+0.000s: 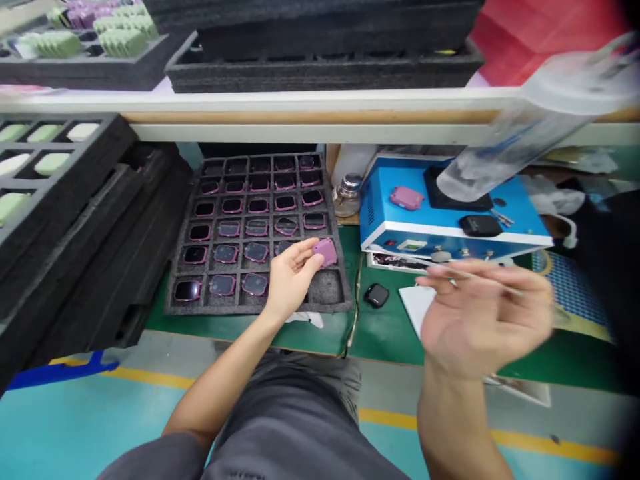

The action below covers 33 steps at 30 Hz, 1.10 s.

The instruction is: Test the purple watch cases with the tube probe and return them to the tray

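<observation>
The left grip (pixel 291 280) has thumb and fingertips pinched on a purple casing (pixel 325 252), over the right side of a foam tray (pixel 200 309). The right grip (pixel 485 320), blurred, is curled around a thin tool (pixel 457 270). If the pinch slackened, the smooth casing might drop onto screened units (pixel 256 252) left of it. Beyond the right grip, a blue box (pixel 435 223) carries panel markings too small to read; no brand is legible.

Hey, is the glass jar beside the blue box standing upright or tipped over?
Upright: the glass jar has its silver cap uppermost and its clear body below, beside the blue box.
</observation>
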### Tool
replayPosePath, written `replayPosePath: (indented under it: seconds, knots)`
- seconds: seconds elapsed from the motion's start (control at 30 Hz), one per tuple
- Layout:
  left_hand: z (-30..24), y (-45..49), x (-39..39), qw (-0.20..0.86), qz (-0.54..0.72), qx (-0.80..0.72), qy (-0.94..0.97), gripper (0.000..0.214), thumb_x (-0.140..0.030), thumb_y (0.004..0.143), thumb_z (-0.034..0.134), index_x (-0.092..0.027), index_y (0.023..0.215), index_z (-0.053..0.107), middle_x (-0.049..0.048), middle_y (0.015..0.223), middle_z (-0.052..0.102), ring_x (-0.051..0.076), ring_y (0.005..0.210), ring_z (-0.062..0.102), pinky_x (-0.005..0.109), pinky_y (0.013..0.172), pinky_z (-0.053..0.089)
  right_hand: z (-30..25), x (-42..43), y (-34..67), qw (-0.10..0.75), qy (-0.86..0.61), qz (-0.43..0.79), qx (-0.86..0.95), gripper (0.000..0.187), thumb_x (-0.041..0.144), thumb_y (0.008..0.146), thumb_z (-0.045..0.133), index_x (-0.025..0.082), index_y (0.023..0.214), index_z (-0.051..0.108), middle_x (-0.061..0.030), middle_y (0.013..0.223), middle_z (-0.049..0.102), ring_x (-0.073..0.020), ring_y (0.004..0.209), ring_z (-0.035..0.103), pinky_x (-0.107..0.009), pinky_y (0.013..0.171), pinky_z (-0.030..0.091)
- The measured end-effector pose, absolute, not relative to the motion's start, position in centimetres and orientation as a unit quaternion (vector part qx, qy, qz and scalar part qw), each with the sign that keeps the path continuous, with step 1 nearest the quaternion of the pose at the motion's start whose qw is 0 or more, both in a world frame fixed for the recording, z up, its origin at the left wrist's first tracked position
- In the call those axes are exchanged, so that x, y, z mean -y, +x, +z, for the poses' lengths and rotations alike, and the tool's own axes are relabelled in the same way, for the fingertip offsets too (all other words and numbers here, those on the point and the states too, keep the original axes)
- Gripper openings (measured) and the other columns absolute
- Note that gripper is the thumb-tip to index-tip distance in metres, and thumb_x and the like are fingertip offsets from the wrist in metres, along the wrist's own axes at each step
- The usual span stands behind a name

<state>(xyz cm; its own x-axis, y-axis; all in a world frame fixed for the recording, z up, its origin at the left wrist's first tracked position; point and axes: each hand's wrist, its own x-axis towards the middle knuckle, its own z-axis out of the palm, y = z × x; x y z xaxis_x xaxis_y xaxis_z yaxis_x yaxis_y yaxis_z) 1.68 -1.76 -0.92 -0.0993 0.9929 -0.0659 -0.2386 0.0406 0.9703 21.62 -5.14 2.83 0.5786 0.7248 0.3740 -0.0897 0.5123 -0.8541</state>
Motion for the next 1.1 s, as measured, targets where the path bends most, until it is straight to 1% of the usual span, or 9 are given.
replayPosePath:
  seconds: [0.17,0.33,0.5,0.67,0.77,0.87,0.97,1.03,1.1]
  knots:
    - [-0.8,1.8,2.2,0.518,0.584,-0.484,0.395,0.043,-0.039,0.081,0.089,-0.018,0.116,0.078,0.0130,0.116,0.082,0.028,0.108,0.079,0.043,0.101,0.063,3.4,2.7,18.0,0.737,-0.308,0.377,0.469,0.010,0.025,0.087,0.078,0.027,0.094,0.070,0.0006,0.087,0.070,-0.0162,0.077,0.071,-0.030,0.060,0.063]
    - [-0.8,1.6,2.2,0.501,0.597,-0.495,0.384,0.042,-0.039,0.081,0.089,-0.018,0.116,0.077,0.0128,0.116,0.082,0.027,0.109,0.079,0.042,0.101,0.063,2.3,4.5,18.3,0.694,-0.245,0.535,0.414,0.045,0.032,0.085,0.078,0.036,0.128,0.068,0.0028,0.090,0.061,-0.0131,0.066,0.062,-0.027,0.052,0.059]
    - [-0.7,1.8,2.0,0.501,0.584,-0.498,0.401,0.041,-0.038,0.082,0.087,-0.018,0.116,0.077,0.0128,0.116,0.082,0.027,0.111,0.079,0.041,0.102,0.063,1.0,8.6,19.4,0.726,-0.272,0.496,0.391,0.025,0.039,0.100,0.062,0.039,0.122,0.075,0.0015,0.078,0.051,-0.0125,0.057,0.051,-0.023,0.040,0.047]
    - [-0.9,1.9,2.0,0.485,0.582,-0.501,0.418,0.042,-0.040,0.084,0.087,-0.017,0.118,0.078,0.0139,0.118,0.082,0.028,0.112,0.078,0.041,0.102,0.063,1.5,9.5,20.4,0.725,-0.265,0.480,0.417,0.031,0.036,0.098,0.061,0.044,0.126,0.072,0.0006,0.077,0.049,-0.0133,0.053,0.046,-0.023,0.031,0.033]
    - [-1.1,1.9,1.9,0.480,0.588,-0.501,0.416,0.042,-0.040,0.084,0.086,-0.017,0.118,0.078,0.0139,0.118,0.081,0.028,0.112,0.078,0.042,0.104,0.062,2.4,8.8,20.4,0.720,-0.251,0.468,0.446,0.021,0.041,0.100,0.063,0.046,0.116,0.074,0.0016,0.074,0.046,-0.0122,0.050,0.046,-0.021,0.027,0.028]
    - [-1.0,2.0,1.9,0.479,0.588,-0.503,0.415,0.044,-0.038,0.082,0.088,-0.016,0.118,0.077,0.0139,0.116,0.082,0.028,0.110,0.078,0.042,0.103,0.062,3.0,7.5,19.3,0.722,-0.246,0.441,0.472,0.006,0.040,0.098,0.071,0.040,0.103,0.074,0.0021,0.079,0.055,-0.0111,0.054,0.055,-0.019,0.031,0.040]
    - [-0.6,2.2,1.9,0.481,0.585,-0.502,0.417,0.043,-0.035,0.081,0.089,-0.016,0.117,0.077,0.0131,0.115,0.082,0.027,0.108,0.079,0.039,0.102,0.063,2.6,5.2,17.9,0.715,-0.265,0.410,0.500,0.004,0.033,0.099,0.072,0.031,0.099,0.069,0.0001,0.096,0.071,-0.0141,0.072,0.072,-0.027,0.054,0.063]
    - [-0.2,2.4,2.0,0.487,0.585,-0.498,0.416,0.039,-0.033,0.082,0.088,-0.017,0.116,0.077,0.0125,0.117,0.082,0.026,0.109,0.079,0.039,0.102,0.063,1.7,3.4,17.5,0.706,-0.289,0.377,0.524,0.003,0.030,0.101,0.068,0.028,0.102,0.066,-0.0021,0.104,0.076,-0.0177,0.086,0.078,-0.035,0.070,0.069]
    - [-0.1,2.6,2.0,0.492,0.587,-0.494,0.412,0.037,-0.033,0.083,0.088,-0.017,0.115,0.078,0.0125,0.119,0.082,0.027,0.111,0.079,0.040,0.103,0.063,0.6,1.7,17.6,0.699,-0.307,0.334,0.552,0.003,0.028,0.103,0.064,0.027,0.106,0.065,-0.0027,0.103,0.078,-0.0189,0.091,0.079,-0.037,0.077,0.070]
